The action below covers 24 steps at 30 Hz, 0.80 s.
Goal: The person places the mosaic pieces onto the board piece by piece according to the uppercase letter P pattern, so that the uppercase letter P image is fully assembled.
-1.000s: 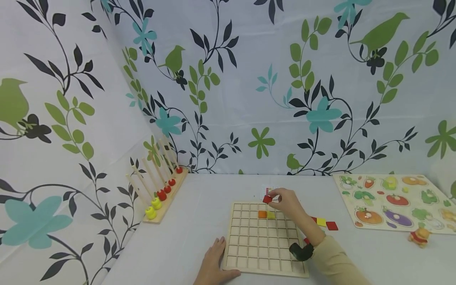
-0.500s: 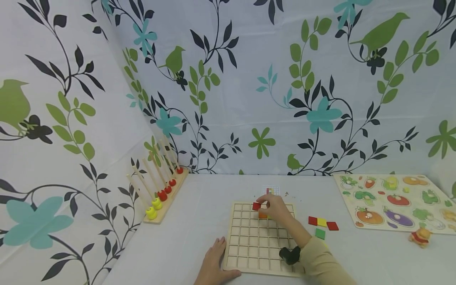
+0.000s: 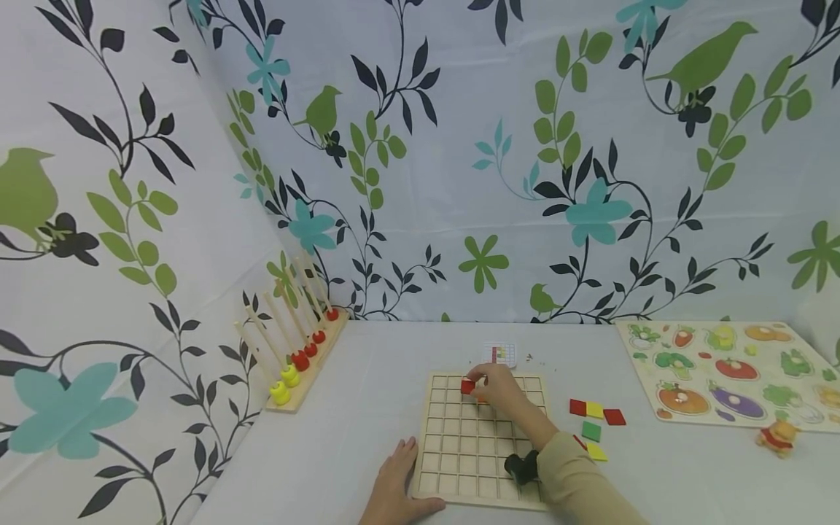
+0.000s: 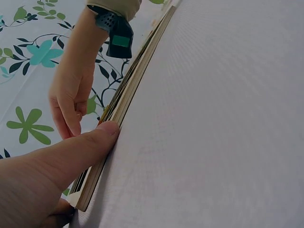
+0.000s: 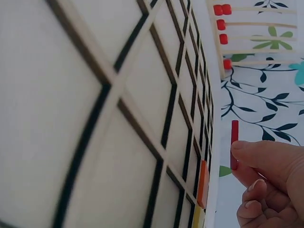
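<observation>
A wooden grid board (image 3: 459,463) lies on the white table. Between thumb and fingers my right hand (image 3: 502,394) pinches a square red tile (image 3: 467,386) over the board's far rows, left of the middle. The right wrist view shows that red tile (image 5: 234,135) edge-on, apart from the grid. An orange tile (image 5: 203,183) and a yellow tile (image 5: 197,216) sit in neighbouring cells; the hand mostly hides them in the head view. My left hand (image 3: 397,485) rests at the near left corner, fingers along the side, thumb (image 4: 97,145) pressed on the near edge.
Right of the board lie several loose tiles, among them a green one (image 3: 591,432). Behind it is a small pattern card (image 3: 500,354). A peg stand with beads (image 3: 308,364) is left; a vegetable puzzle (image 3: 709,372) and bear figure (image 3: 778,437) are right.
My right hand has carried the red tile left and down, from beyond the board's far edge to over the far rows. The left hand has stayed put.
</observation>
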Motion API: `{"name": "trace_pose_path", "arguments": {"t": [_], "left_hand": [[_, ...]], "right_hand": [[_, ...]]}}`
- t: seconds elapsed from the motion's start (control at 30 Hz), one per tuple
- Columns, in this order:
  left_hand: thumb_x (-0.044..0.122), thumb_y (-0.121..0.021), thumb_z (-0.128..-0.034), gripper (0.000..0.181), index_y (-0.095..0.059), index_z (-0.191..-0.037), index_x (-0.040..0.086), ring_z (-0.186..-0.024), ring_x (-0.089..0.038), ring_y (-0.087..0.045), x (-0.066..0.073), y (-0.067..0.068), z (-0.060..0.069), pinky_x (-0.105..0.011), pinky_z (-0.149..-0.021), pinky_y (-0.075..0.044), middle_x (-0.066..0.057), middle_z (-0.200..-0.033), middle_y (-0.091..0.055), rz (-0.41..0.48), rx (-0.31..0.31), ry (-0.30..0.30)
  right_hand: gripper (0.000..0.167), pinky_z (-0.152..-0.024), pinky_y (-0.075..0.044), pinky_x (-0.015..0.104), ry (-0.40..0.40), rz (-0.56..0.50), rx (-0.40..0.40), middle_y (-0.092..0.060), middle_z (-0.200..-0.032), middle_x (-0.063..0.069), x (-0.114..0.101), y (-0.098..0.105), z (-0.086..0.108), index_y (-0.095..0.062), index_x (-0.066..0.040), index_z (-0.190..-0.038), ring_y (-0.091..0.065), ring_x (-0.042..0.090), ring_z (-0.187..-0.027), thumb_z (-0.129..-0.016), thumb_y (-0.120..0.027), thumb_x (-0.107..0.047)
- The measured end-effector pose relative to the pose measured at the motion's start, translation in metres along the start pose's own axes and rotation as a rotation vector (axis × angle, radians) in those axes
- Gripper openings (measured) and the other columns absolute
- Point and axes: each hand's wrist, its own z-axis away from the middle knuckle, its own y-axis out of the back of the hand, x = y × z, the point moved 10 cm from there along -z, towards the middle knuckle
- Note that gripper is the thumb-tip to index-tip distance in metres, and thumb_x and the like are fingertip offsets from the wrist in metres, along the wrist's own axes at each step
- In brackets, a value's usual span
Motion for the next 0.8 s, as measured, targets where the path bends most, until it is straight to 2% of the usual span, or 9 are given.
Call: {"name": "trace_pose_path", "arguments": {"t": [0.3, 0.53, 0.8], "left_hand": [[0.058, -0.07, -0.0617, 0.101, -0.036, -0.132, -0.006, -0.128, -0.039, -0.02, -0.001, 0.001, 0.0, -0.058, -0.101, -0.017, -0.02, -0.139, -0.031, -0.007, -0.003, 0.02], [0.057, -0.07, -0.0621, 0.101, -0.035, -0.133, -0.006, -0.128, -0.039, -0.02, 0.0, 0.001, -0.001, -0.057, -0.101, -0.017, -0.02, -0.139, -0.031, -0.002, 0.001, 0.012], [0.056, -0.07, -0.0631, 0.1, -0.035, -0.132, -0.007, -0.128, -0.039, -0.02, 0.0, 0.001, -0.001, -0.057, -0.101, -0.017, -0.021, -0.138, -0.031, 0.004, 0.003, -0.003]], "right_hand": [[0.021, -0.061, -0.05, 0.03, -0.017, 0.061, -0.054, -0.062, -0.083, 0.008, 0.009, -0.012, -0.002, -0.065, 0.003, -0.089, -0.056, 0.017, -0.07, -0.069, -0.07, 0.007], [0.023, -0.066, -0.05, 0.034, -0.01, 0.075, -0.05, -0.063, -0.088, 0.009, 0.011, -0.016, -0.004, -0.065, 0.003, -0.089, -0.058, 0.024, -0.081, -0.068, -0.068, 0.01], [0.022, -0.067, -0.05, 0.034, -0.04, 0.105, -0.061, -0.062, -0.086, 0.008, 0.012, -0.018, -0.003, -0.065, 0.002, -0.089, -0.058, 0.024, -0.08, -0.068, -0.069, 0.008]]}}
